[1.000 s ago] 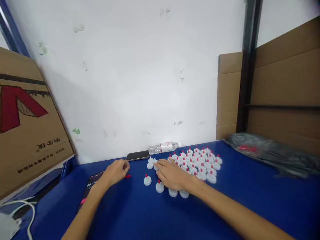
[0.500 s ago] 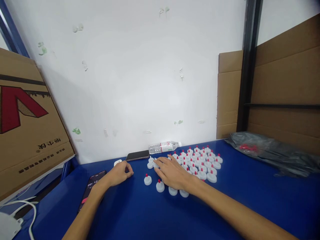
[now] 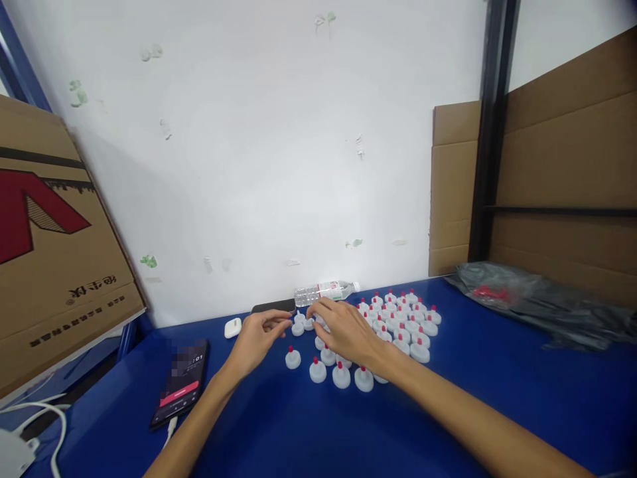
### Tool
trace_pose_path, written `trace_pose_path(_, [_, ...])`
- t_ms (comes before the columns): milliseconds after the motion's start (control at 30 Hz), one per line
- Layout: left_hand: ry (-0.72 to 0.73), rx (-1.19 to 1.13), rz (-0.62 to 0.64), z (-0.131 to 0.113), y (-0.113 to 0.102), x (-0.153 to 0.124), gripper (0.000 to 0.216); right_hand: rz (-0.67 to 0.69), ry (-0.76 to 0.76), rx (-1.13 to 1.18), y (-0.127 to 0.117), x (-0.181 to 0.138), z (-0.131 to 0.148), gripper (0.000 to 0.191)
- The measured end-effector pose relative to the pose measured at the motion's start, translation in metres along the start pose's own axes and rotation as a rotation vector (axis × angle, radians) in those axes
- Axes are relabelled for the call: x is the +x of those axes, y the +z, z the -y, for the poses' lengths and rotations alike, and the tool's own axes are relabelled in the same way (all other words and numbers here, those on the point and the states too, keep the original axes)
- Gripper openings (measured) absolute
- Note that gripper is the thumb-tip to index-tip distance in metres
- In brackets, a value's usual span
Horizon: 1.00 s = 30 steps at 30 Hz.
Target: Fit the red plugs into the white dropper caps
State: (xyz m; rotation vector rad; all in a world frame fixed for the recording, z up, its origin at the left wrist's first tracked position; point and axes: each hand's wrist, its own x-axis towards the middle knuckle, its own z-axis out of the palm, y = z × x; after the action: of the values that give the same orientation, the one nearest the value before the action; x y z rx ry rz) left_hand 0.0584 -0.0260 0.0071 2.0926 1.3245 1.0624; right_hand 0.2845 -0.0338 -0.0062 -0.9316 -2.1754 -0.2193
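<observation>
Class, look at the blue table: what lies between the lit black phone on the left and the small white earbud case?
Nothing: in the head view, only bare blue table separates the lit black phone from the small white earbud case.

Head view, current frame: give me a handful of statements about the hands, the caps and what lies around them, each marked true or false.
1. Both hands, the left hand and the right hand, are over the white caps with red tips on the blue table. True.
2. The water bottle stands upright. False: it lies on its side near the wall.
3. A phone with a lit screen lies left of the left hand. True.
4. The dark plastic bag lies at the table's left end. False: it lies at the right, by the cardboard.
5. A small white case lies near the left hand. True.
</observation>
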Motion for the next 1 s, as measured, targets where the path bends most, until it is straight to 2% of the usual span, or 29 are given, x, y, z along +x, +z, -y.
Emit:
trace_pose_path(200, [0.16,0.04,0.0,-0.007,0.014,-0.006,0.029,0.063,-0.053,0.005,0.002,0.0,0.0,0.023])
trace_pose_path(300, [0.181,0.045,0.008,-0.012,0.019,-0.008,0.028,0.056,-0.097,0.012,0.003,0.0,-0.002,0.022])
trace_pose_path(467, [0.104,-0.04,-0.056,-0.019,0.021,-0.009,0.03,0.013,-0.173,0.02,0.004,0.001,-0.003,0.017])
trace_pose_path(633, [-0.016,-0.201,-0.054,-0.023,0.018,-0.008,0.033,-0.069,-0.278,0.015,0.002,0.002,-0.005,0.013])
trace_pose_path(733, [-0.006,-0.359,-0.06,-0.025,0.018,-0.008,0.047,-0.151,-0.346,0.063,0.0,0.002,-0.004,0.015])
trace_pose_path(833, [-0.016,-0.514,0.02,-0.031,0.017,-0.011,0.062,-0.254,-0.308,0.186,0.0,0.0,0.003,0.021])
trace_pose_path(933, [-0.05,-0.62,0.236,-0.039,0.017,-0.017,0.056,-0.345,-0.217,0.355,0.003,-0.002,0.015,0.03])
trace_pose_path(1000, [-0.049,-0.681,0.333,-0.043,0.019,-0.02,0.051,-0.379,-0.19,0.44,0.004,-0.003,0.023,0.034])
